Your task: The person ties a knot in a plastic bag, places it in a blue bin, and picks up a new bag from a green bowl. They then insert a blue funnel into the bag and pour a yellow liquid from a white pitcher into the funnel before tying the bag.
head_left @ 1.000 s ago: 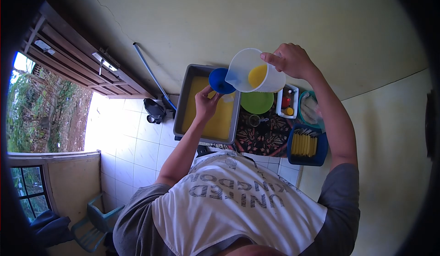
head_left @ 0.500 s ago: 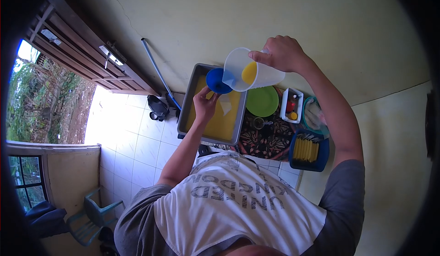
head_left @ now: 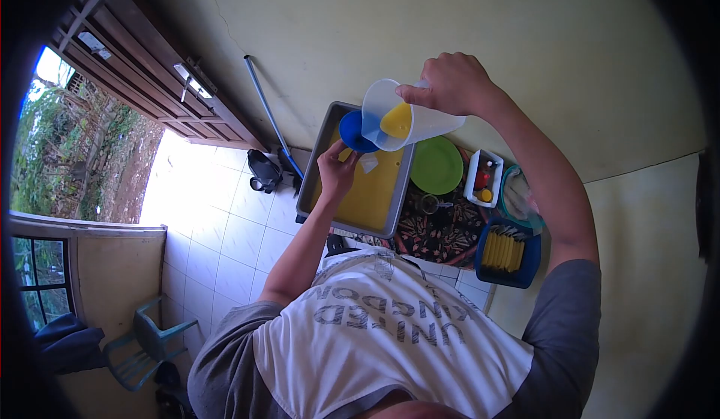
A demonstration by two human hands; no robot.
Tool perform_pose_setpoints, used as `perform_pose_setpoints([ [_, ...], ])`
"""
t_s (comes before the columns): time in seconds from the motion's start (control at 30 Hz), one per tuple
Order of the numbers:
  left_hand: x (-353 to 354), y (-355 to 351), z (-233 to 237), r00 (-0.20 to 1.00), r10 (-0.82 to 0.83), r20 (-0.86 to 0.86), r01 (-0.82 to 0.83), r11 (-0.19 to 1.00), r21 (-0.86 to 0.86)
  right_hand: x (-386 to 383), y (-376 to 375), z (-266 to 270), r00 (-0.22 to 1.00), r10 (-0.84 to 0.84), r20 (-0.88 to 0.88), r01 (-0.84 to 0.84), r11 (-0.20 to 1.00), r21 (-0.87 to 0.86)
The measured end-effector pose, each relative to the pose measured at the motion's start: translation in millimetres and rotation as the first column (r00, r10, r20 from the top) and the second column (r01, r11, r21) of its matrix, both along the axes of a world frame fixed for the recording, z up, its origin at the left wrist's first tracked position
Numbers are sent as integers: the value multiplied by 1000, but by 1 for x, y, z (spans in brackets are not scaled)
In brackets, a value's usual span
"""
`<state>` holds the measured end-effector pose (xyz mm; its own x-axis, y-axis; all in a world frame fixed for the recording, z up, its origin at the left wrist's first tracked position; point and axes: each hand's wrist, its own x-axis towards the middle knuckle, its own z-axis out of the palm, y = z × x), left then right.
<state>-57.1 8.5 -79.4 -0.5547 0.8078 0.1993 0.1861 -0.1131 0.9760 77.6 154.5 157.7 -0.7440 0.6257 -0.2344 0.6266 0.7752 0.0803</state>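
My left hand (head_left: pixel 337 173) has its fingers closed at the lower edge of a blue funnel (head_left: pixel 357 132). A small pale, see-through piece (head_left: pixel 369 163), perhaps plastic, shows just below those fingers. My right hand (head_left: pixel 455 85) grips a clear plastic measuring jug (head_left: pixel 431 129) from above by its handle. The jug is tilted with its spout at the funnel's rim, and yellow liquid (head_left: pixel 397 121) lies inside it. Beneath the funnel is a grey rectangular tray (head_left: pixel 402 198) of yellow liquid. The funnel's lower end is hidden.
Right of the tray are a green plate (head_left: pixel 437 165), a small glass (head_left: pixel 428 204), and a white container (head_left: pixel 483 178) with small bottles. Filled yellow sticks stand in a dark blue basin (head_left: pixel 508 276). A patterned cloth (head_left: pixel 442 236) lies underneath. The wall (head_left: pixel 540 59) rises behind.
The jug tips a little further and its yellow liquid sits nearer the spout. My left hand keeps hold of the funnel. The whole view has shifted slightly.
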Motion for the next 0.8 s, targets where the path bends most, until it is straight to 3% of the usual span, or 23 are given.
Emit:
perform_pose_setpoints([
  [0.8,3,3,-6,999,-38,-26,38,999,19,-4,-4,-2,998,61,-3,-60,989,132],
])
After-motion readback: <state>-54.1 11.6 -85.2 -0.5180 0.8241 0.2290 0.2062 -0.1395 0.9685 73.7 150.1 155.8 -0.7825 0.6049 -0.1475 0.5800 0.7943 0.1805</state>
